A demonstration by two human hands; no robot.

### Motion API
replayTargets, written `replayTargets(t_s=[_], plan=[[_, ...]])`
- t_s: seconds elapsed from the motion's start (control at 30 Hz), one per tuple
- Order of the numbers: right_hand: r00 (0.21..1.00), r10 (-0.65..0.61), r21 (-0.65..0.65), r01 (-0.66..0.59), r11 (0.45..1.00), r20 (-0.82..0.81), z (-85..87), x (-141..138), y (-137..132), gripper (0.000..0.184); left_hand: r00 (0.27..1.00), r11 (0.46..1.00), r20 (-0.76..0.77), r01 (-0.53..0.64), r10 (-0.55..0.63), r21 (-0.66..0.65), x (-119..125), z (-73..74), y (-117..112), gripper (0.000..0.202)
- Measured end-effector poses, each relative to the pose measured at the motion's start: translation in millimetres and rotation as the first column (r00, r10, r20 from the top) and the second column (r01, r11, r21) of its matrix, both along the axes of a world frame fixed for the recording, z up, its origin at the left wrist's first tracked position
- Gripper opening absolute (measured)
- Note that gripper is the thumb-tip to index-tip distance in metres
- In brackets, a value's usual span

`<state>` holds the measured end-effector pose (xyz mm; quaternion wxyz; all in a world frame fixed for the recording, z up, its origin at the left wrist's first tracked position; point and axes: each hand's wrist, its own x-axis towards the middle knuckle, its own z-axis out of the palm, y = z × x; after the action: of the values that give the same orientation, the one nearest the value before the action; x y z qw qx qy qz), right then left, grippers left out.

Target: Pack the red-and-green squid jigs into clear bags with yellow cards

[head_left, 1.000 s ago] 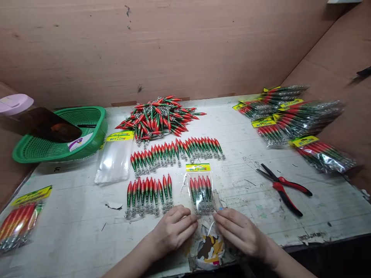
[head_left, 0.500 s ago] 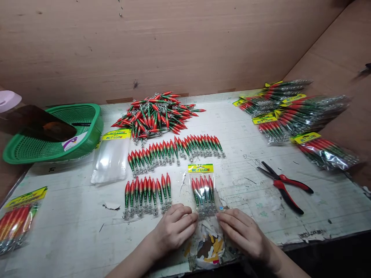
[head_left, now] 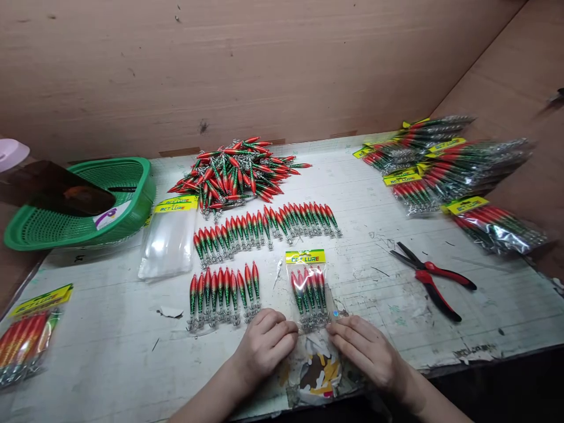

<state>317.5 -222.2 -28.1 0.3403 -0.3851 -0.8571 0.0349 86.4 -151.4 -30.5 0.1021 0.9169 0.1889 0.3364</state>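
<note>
A clear bag of squid lures [head_left: 308, 291] with a yellow header lies flat in front of me. Its lures are red and green, hooks toward me. At the bag's lower left corner, my left hand [head_left: 269, 343] is closed, fingers curled and pinching the edge. My right hand [head_left: 368, 352] has its fingers pressed together on the lower right corner. The fingertips partly cover the plastic they grip. Left of the bag is a short row of loose lures [head_left: 224, 291]. A longer row of lures [head_left: 267, 229] lies behind.
A heap of lures [head_left: 240, 173] is at the back. Empty header bags [head_left: 167, 241] lie beside a green basket [head_left: 147, 194] holding a dark bottle [head_left: 57, 185]. Red-handled pliers [head_left: 429, 276] and several filled bags [head_left: 467, 170] are right; another filled bag [head_left: 29, 335] is far left.
Both hands stay at the bag's lower corners, with only slight finger movement. The view shifts a little; the bag and the lure rows keep their places.
</note>
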Motion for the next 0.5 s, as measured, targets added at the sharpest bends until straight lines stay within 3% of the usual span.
replayTargets(t_s=[0.17,0.27,0.4,0.5], plan=[[0.966,-0.105,-0.212,0.054,0.976,-0.237,-9.2,-6.7,-3.6,0.017,0.998,0.996,-0.041,-0.044,0.041,-0.080,5.5,-2.7,-11.0,0.018],[0.957,-0.120,-0.240,0.055,0.969,-0.264,-11.1,-8.8,-4.5,0.019,0.998,0.991,-0.021,-0.062,0.060,-0.116,7.7,-0.7,-12.5,0.013],[0.972,-0.095,-0.257,0.038,0.966,-0.214,-7.3,-6.9,-6.5,0.017,0.986,0.956,-0.121,0.077,-0.115,-0.284,8.5,8.4,-2.5,0.068],[0.964,-0.065,-0.308,-0.018,0.951,-0.259,-1.0,-4.7,-8.0,0.013,0.953,0.926,-0.265,0.036,-0.144,-0.375,12.7,14.4,8.6,0.079]])
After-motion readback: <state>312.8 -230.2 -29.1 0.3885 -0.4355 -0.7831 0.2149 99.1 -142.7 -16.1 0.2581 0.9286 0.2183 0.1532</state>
